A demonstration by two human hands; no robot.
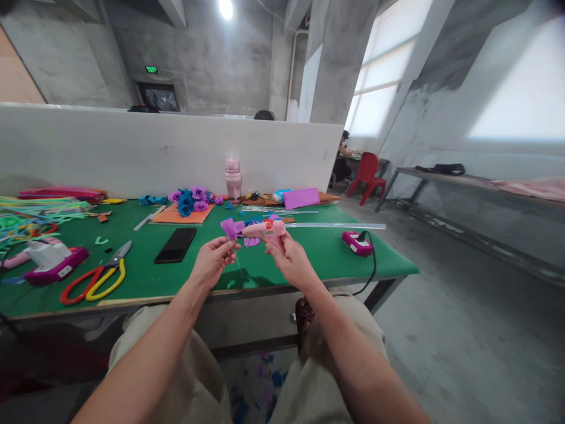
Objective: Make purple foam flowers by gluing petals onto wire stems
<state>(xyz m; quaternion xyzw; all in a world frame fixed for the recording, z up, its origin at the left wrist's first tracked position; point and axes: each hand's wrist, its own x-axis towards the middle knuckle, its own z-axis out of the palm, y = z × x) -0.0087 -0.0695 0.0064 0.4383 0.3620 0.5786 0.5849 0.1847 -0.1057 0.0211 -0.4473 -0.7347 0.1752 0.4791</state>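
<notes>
My left hand (215, 257) pinches a purple paper flower (231, 228) by its thin stem, which runs down below the fingers. Wrapped around the handle of a pink hot glue gun (267, 232) is my right hand (291, 258). The gun's nozzle points left and is close to the flower's base; whether it touches, I cannot tell. A long clear glue stick (335, 226) sticks out of the back of the gun to the right. Purple and blue paper pieces (251, 241) lie on the table behind the gun.
Large scissors (102, 275), a black phone (175, 245) and finished purple and blue flowers (192, 200) lie on the green table (309, 272). A pink bottle (233, 179) stands by the white partition (176, 147). At right sits a magenta power socket (356, 242) with a cable.
</notes>
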